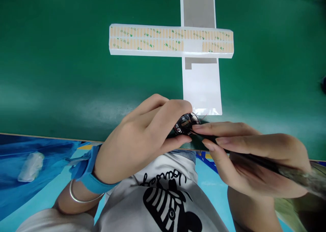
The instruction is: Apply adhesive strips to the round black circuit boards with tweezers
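Near the table's front edge, my left hand (145, 137) grips a small round black electronic part (185, 123) between thumb and fingers. The part has shiny bits on its face, a tan strip across the middle and fine wires at its right rim. My right hand (254, 157) is closed round a slim black tool (244, 156), held like a pen. Its thin tip reaches the right side of the part; whether it touches is too small to tell. The tool's rear end is blurred beyond my hand.
On the green table (63, 76) lies a long white sheet of adhesive strips (146, 38), with one section bare of strips. It crosses over a white and grey sheet (202, 86). A blue wristband (89, 174) circles my left wrist. A clear plastic-wrapped item (31, 167) lies at lower left.
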{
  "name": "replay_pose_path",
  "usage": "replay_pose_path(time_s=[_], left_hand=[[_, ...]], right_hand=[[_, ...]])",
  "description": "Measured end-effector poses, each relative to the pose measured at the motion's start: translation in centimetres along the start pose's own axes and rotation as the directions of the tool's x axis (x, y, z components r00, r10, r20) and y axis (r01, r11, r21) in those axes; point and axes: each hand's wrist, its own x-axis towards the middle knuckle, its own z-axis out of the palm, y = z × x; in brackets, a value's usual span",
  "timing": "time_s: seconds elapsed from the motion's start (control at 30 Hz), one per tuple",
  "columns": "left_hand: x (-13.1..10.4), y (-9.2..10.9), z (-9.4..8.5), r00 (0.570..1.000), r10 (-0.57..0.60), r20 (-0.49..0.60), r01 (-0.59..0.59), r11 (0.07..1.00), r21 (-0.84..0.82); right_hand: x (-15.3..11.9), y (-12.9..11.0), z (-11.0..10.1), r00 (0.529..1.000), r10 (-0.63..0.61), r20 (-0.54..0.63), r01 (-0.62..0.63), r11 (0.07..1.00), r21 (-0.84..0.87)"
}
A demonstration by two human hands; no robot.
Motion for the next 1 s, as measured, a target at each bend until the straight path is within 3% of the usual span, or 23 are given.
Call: replay_pose_path(time_s=[0.1, 0.3, 0.53, 0.63, 0.73, 0.83, 1.0], left_hand=[[0.0, 0.0, 0.0, 1.000, -0.013, -0.001, 0.013, 1.000, 0.000], [0.0, 0.2, 0.0, 0.999, -0.029, 0.016, 0.029, 1.000, -0.002], [-0.1, 0.0, 0.0, 1.000, -0.015, -0.003, 0.015, 1.000, -0.014], [-0.3, 0.1, 0.2, 1.000, -0.013, -0.026, 0.013, 1.000, -0.007], [-0.3, 0.7, 0.4, 0.994, -0.090, -0.059, 0.094, 0.994, 0.063], [-0.3, 1.2, 0.3, 0.983, -0.163, -0.078, 0.164, 0.986, -0.001], [-0.6, 1.0, 0.0, 0.980, -0.176, -0.097, 0.155, 0.968, -0.199]], right_hand=[[0.0, 0.1, 0.2, 0.999, -0.021, -0.028, 0.022, 0.999, 0.028], [0.2, -0.3, 0.2, 0.998, 0.059, -0.009, -0.058, 0.997, 0.044], [0.4, 0.0, 0.1, 0.997, -0.021, -0.076, 0.025, 0.998, 0.051], [0.2, -0.6, 0.6, 0.977, 0.057, -0.206, -0.047, 0.998, 0.052], [-0.4, -1.6, 1.4, 0.917, 0.203, -0.343, -0.164, 0.977, 0.140], [-1.1, -2.7, 2.2, 0.889, 0.302, -0.345, -0.240, 0.948, 0.211], [-1.7, -3.4, 2.9, 0.884, 0.329, -0.331, -0.268, 0.939, 0.216]])
